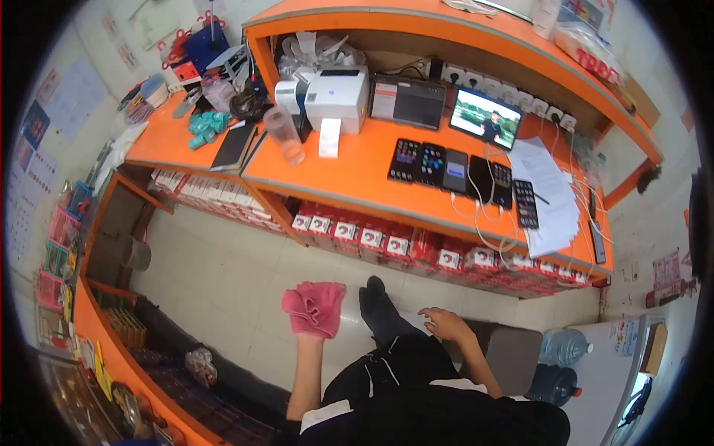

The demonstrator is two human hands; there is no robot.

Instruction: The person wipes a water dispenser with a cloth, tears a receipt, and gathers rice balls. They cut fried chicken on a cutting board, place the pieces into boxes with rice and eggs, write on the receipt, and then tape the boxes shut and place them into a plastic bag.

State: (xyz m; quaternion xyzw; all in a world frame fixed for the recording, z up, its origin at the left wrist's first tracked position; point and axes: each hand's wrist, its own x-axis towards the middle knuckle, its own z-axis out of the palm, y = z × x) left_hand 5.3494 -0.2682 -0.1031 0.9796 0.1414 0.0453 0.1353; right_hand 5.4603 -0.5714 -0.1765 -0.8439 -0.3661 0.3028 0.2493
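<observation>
A crumpled pink cloth (314,308) covers my left hand, whose fingers are hidden under it, above the tiled floor. To the right, my right hand (444,325) hangs over my lap with its fingers apart and nothing in them. Beyond both hands stands an orange desk (357,172). On it, several phones (430,163) lie in a row beside a lit tablet (485,119), with another phone (525,204) on papers (547,230). A white label printer (337,100) with a paper strip and a clear cup (285,136) stand on the left part.
Red and white boxes (372,238) fill the shelf under the desk. White cables (483,234) hang over its front edge. Water bottles (563,346) stand beside a dark seat (513,353) at right. A black notebook (234,146) lies at the left, near a teal bundle (207,128).
</observation>
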